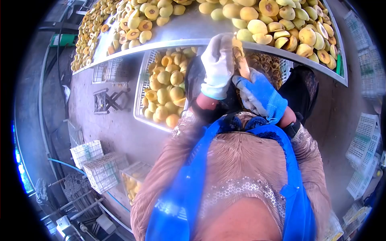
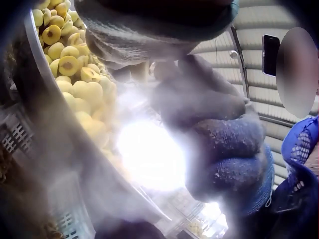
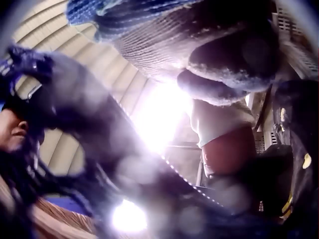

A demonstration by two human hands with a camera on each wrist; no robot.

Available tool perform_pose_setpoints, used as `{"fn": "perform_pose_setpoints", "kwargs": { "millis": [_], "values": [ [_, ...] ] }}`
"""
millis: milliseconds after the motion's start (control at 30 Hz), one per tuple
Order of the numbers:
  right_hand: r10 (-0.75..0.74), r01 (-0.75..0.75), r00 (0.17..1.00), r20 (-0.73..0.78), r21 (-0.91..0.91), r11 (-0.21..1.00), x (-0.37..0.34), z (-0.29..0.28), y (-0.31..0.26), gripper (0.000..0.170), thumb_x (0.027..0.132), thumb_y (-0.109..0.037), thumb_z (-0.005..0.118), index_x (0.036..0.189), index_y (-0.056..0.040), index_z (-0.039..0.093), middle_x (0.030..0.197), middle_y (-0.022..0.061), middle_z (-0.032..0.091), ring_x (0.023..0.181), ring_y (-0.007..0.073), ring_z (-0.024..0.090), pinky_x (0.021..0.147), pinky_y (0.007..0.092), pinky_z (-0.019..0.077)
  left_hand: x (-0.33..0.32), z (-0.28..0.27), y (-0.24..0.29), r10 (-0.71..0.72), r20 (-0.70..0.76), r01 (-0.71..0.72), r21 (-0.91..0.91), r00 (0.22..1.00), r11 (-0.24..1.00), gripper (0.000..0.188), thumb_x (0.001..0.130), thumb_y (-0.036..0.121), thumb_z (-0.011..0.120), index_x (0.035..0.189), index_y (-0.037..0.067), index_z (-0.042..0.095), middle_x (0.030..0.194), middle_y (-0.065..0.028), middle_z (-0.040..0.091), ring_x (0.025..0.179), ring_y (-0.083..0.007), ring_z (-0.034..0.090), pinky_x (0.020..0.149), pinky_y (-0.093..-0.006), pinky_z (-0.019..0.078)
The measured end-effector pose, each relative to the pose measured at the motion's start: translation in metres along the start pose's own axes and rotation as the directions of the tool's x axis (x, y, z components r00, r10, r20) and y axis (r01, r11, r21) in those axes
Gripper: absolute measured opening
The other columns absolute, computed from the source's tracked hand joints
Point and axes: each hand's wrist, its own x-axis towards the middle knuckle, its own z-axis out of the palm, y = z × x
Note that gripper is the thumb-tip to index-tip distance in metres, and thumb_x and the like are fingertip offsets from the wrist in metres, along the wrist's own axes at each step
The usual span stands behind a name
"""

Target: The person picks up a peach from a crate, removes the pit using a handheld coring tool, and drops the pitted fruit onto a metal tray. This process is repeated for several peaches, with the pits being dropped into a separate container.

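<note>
In the head view, my left hand (image 1: 218, 60), in a white knit glove, grips a piece of yellow peach (image 1: 237, 45) at the table's near edge. Just right of it and lower, my right hand (image 1: 259, 94), gloved in blue with grey fingers, holds a tool by its pale wooden handle (image 1: 243, 68). The tool's far end meets the peach, and I cannot tell its shape. Curled fingers of the right hand (image 2: 224, 144) show in the left wrist view, below the left glove. The right wrist view has the right glove (image 3: 214, 55) at the top.
Halved peaches (image 1: 267, 26) lie heaped on the metal table (image 1: 193, 26). Below its edge stands a white crate (image 1: 140, 110) of peaches, beside a bin of brown scraps (image 1: 267, 66). A folding stool (image 1: 106, 100) and stacked crates (image 1: 102, 170) stand to the left, more crates (image 1: 364, 148) at right.
</note>
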Motion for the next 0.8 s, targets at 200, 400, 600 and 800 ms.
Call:
{"fn": "perform_pose_setpoints", "kwargs": {
  "millis": [200,400,600,800],
  "values": [
    [0.002,-0.011,0.985,0.173,0.052,0.999,-0.008,-0.008,0.000,0.031,0.093,-0.020,0.058,0.117,-0.0013,0.060,0.104,0.0143,0.066,0.091,0.0263,0.064,0.078,0.0346,0.0499,-0.011,0.002,0.009,-0.065,0.050,0.068,-0.071,0.997,0.995,0.035,0.102,0.032,0.052,0.107,-0.001,0.063,0.086,-0.0055,0.066,0.073,-0.0105,0.059,0.066,-0.0246,0.0485],
    [-0.028,-0.123,0.966,0.259,0.549,0.827,-0.005,-0.005,0.019,0.015,0.098,-0.023,0.055,0.101,-0.0092,0.050,0.071,0.0009,0.048,0.054,0.0108,0.043,0.047,0.0251,0.0318,0.008,-0.022,0.030,-0.277,0.480,0.421,-0.223,0.832,0.879,0.048,0.100,0.045,0.049,0.104,-0.001,0.065,0.082,-0.0061,0.064,0.069,-0.0128,0.059,0.061,-0.0253,0.0490],
    [-0.043,-0.513,0.819,0.572,0.764,0.391,0.002,0.002,0.027,0.020,0.101,-0.028,0.052,0.090,-0.0138,0.044,0.054,-0.0055,0.036,0.036,0.0028,0.029,0.031,0.0183,0.0202,0.011,-0.021,0.020,-0.345,0.643,0.633,-0.288,0.684,0.718,0.054,0.104,0.041,0.036,0.097,-0.005,0.064,0.082,-0.0107,0.065,0.070,-0.0154,0.061,0.062,-0.0284,0.0493],
    [0.043,-0.376,0.899,0.435,0.720,0.584,0.006,-0.013,0.069,0.023,0.100,-0.032,0.055,0.090,-0.0144,0.044,0.055,-0.0056,0.035,0.036,0.0034,0.028,0.032,0.0187,0.0208,0.018,-0.062,0.008,-0.053,0.111,-0.010,0.506,0.992,0.862,0.054,0.063,0.007,0.082,0.113,0.003,0.061,0.098,-0.0101,0.068,0.089,-0.0252,0.066,0.084,-0.0350,0.0527]
  ]
}}
